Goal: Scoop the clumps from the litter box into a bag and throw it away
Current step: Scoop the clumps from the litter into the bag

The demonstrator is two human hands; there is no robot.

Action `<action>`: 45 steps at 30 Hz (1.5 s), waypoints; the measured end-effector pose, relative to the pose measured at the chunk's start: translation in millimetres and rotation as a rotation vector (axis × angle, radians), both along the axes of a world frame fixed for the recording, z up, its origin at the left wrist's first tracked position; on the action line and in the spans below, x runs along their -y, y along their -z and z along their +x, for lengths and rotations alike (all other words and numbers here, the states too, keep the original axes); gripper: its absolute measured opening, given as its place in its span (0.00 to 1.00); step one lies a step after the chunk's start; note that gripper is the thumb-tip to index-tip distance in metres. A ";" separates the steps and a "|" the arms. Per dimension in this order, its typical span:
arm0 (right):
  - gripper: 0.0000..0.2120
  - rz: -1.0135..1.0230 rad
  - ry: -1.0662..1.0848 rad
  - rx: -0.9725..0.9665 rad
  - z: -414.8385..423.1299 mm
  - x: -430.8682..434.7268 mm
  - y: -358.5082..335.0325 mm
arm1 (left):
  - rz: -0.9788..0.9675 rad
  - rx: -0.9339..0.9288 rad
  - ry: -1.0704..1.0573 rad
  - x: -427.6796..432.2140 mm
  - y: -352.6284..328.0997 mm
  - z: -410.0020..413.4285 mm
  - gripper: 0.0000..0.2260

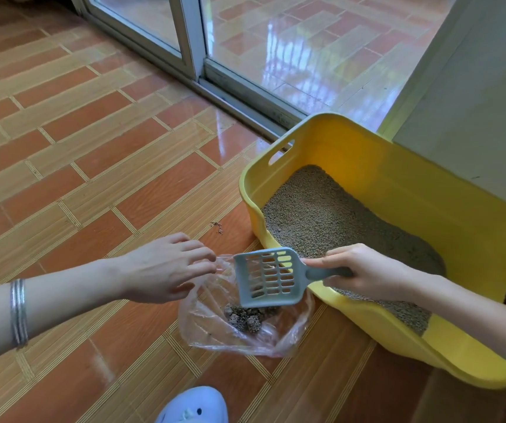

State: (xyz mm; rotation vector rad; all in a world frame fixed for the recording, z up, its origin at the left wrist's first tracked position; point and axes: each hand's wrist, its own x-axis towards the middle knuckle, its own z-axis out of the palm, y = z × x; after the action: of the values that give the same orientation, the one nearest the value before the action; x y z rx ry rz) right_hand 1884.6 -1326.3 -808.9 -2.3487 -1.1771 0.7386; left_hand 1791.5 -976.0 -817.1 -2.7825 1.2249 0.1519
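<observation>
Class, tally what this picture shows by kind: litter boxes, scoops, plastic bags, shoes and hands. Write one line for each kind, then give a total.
litter box: 1
scoop: 1
plastic bag: 1
shoe: 1
hands: 2, left hand and right hand
Total: 6

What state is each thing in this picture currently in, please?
Bag, open on the floor, clumps inside.
Scoop, tipped over the bag.
Litter box, uncovered, holding litter.
Left hand, holding the bag's rim.
Right hand, gripping the scoop's handle.
</observation>
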 end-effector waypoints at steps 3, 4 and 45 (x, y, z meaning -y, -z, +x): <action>0.21 0.028 0.179 -0.169 3.1 5.0 -4.2 | 0.007 -0.007 -0.014 1.3 1.9 3.2 0.19; 0.20 0.043 0.241 -0.207 4.8 8.0 -6.0 | 0.010 -0.005 -0.013 1.4 2.2 4.9 0.19; 0.06 0.224 0.829 -0.205 15.5 7.8 -0.8 | 0.005 -0.084 0.032 22.0 9.4 49.1 0.16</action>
State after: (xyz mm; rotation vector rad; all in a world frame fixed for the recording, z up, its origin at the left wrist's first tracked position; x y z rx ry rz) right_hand 1900.1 -1334.1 -808.1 -2.2070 -0.1305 0.4885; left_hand 1840.6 -998.0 -826.5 -2.7771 1.2848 0.2712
